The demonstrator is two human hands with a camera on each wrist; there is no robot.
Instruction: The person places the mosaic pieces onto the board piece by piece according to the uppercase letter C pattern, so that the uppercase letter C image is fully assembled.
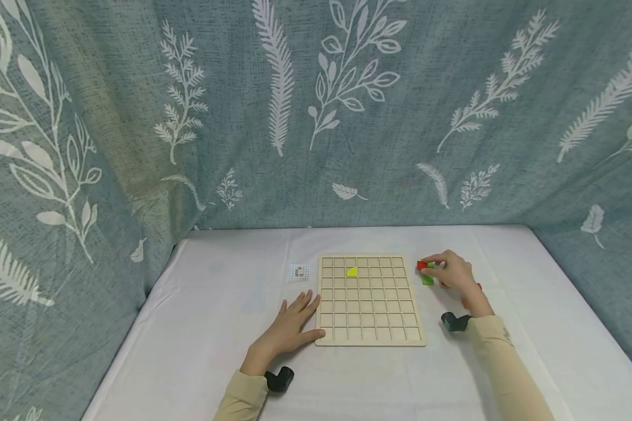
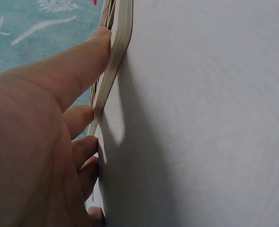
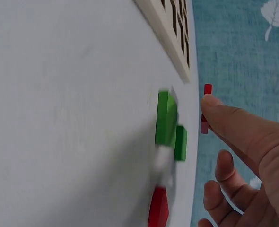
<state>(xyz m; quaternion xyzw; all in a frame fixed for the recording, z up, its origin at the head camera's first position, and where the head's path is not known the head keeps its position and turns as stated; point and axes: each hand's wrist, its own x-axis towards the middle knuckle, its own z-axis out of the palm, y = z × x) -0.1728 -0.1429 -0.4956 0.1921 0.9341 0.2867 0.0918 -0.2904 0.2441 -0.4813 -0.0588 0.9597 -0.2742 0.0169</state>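
My right hand (image 1: 455,273) pinches a small flat red tile (image 3: 207,89) between thumb and fingertips, lifted above the table in the right wrist view. Below it on the cloth lie a green tile (image 3: 166,118), a smaller green tile (image 3: 181,143) and another red tile (image 3: 159,208). My left hand (image 1: 289,327) lies spread at the left edge of a wooden grid board (image 1: 371,343), its thumb touching the rim near the front corner. In one of the board's upper cells sits a yellow tile (image 1: 351,272) with one rounded side.
A small card (image 1: 298,273) printed with a grid and a coloured pattern lies left of the board. White cloth (image 1: 200,316) covers the table, and a blue-green leaf-patterned curtain (image 1: 305,193) hangs behind and at the sides. More red pieces lie partly hidden by the right wrist.
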